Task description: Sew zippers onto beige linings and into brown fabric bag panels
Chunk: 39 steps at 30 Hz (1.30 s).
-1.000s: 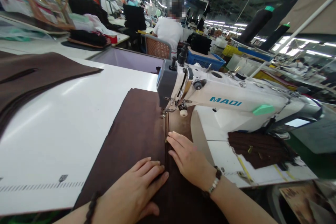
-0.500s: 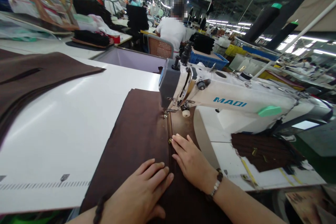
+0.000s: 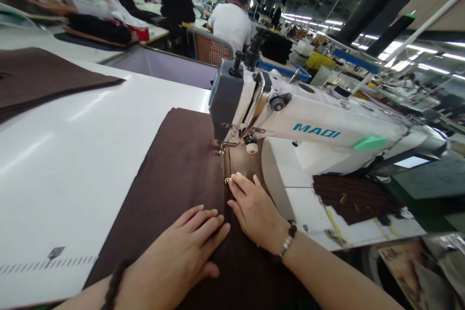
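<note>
A dark brown panel (image 3: 174,164), smooth like leather or coated fabric, lies flat under the presser foot (image 3: 221,150) of a white sewing machine (image 3: 312,121). A zipper (image 3: 227,162) runs along it toward me from the foot, with a brass-coloured slider (image 3: 227,180). My left hand (image 3: 192,242) rests flat on the panel left of the zipper line, fingers stretched out. Just right of the zipper lies my right hand (image 3: 254,208), fingers extended, its fingertips at the slider. Whether they touch the slider or only the cloth beside it is unclear.
More brown panels (image 3: 47,77) lie on the white table (image 3: 72,169) at left. Brown zipper strips (image 3: 356,196) with brass pulls sit right of the machine. Beyond the table, a person in a white top (image 3: 230,22) sits on a chair (image 3: 212,48), back turned.
The panel has fed a little farther away under the foot, bringing the slider closer to it. Both hands have moved along with the panel. The camera view has also shifted.
</note>
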Motion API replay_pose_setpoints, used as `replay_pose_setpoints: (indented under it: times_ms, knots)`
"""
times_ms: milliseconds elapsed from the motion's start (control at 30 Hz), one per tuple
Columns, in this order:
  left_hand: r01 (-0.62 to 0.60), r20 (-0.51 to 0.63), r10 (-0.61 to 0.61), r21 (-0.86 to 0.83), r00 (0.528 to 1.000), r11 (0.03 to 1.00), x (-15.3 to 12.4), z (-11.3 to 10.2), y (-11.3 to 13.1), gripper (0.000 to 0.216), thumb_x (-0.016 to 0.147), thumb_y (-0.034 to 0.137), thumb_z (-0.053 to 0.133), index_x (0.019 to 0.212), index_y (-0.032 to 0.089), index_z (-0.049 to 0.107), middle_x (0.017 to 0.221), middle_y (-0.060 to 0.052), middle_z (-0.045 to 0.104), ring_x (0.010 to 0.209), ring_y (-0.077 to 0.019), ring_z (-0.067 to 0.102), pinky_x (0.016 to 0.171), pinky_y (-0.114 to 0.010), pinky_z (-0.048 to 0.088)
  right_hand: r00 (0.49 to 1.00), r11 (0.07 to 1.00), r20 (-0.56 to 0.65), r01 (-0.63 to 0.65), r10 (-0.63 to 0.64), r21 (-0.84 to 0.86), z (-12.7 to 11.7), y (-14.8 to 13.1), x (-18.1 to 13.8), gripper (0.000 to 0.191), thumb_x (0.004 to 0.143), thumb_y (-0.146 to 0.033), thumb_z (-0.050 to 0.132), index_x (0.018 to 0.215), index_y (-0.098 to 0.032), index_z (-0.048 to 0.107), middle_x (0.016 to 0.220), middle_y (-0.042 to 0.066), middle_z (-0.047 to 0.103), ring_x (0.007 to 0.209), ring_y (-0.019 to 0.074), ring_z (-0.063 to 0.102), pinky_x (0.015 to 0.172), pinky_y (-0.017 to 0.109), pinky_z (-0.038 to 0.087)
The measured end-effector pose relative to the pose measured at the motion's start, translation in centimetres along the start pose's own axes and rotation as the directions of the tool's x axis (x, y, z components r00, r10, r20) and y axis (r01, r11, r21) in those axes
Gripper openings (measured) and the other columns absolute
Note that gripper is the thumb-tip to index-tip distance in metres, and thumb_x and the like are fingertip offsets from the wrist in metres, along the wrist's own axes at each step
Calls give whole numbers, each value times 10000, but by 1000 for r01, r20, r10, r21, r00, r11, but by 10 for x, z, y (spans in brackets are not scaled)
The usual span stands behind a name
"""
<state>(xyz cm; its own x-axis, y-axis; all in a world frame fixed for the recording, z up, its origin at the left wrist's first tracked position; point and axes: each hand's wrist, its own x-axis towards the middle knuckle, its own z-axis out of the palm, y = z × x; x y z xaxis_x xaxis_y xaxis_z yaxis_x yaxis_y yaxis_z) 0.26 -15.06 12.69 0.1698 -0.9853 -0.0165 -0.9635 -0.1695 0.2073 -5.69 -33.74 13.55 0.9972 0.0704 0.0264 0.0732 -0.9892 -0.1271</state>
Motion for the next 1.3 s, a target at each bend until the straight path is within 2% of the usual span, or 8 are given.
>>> replay_pose_setpoints:
  times_ms: [200,333,500,667,900,1000,1167,1300]
  knots:
    - [-31,-152,33,18,988,999,7,11,-15,493,848,520,560,1240,220,547,1202,-48,607,1109,-247,521,1009,-436,341,999,999,32,-37,36,19,-4,4,14,435,937,-219,392,1339,-61,443,1382,139,427,1299,237,365,1084,538,307]
    - [-40,-188,51,60,981,997,13,8,-23,490,835,513,586,1220,212,555,1179,-51,612,1074,-245,530,984,-419,343,999,999,27,-48,47,17,-5,9,23,435,938,-230,396,1335,-57,445,1384,139,424,1305,240,355,1084,543,301]
    - [-56,-224,75,89,972,994,22,1,-34,474,815,499,624,1181,202,575,1155,-48,620,1055,-236,541,968,-394,355,998,999,-41,-38,39,18,-1,17,34,424,944,-246,395,1322,-64,462,1361,141,449,1290,228,372,1091,531,292]
    - [-63,-215,86,113,973,992,29,-2,-44,493,800,489,647,1188,198,565,1159,-46,612,1048,-243,541,955,-399,366,998,999,-52,-39,40,34,0,23,44,422,940,-252,414,1310,-59,478,1349,144,461,1270,238,390,1091,515,297]
    - [-67,-221,94,124,971,990,39,-7,-58,493,805,461,650,1198,180,555,1158,-63,602,1045,-253,539,943,-405,385,998,997,-35,-49,51,57,-2,30,59,435,941,-253,400,1328,-64,462,1344,148,463,1147,240,501,1021,466,396]
    - [-83,-210,107,119,972,989,43,-11,-65,480,807,444,654,1195,179,555,1156,-69,599,1046,-253,538,933,-398,402,997,997,-58,-57,60,42,1,36,64,418,945,-272,397,1317,-102,481,1294,147,507,1096,238,532,1021,478,380]
    - [-85,-184,104,111,977,990,47,-15,-73,439,829,432,629,1185,184,558,1149,-81,591,1020,-249,545,905,-391,440,992,999,-118,-31,36,41,5,45,70,349,948,-274,396,1242,-157,545,1198,138,572,1144,227,510,1057,465,328]
    - [-114,-195,138,130,971,985,47,-15,-77,448,838,427,616,1195,167,546,1167,-97,583,1051,-255,543,935,-409,448,997,997,-69,-37,41,69,-1,44,72,342,944,-230,396,1250,-160,533,1208,135,572,1155,211,512,1081,462,297]
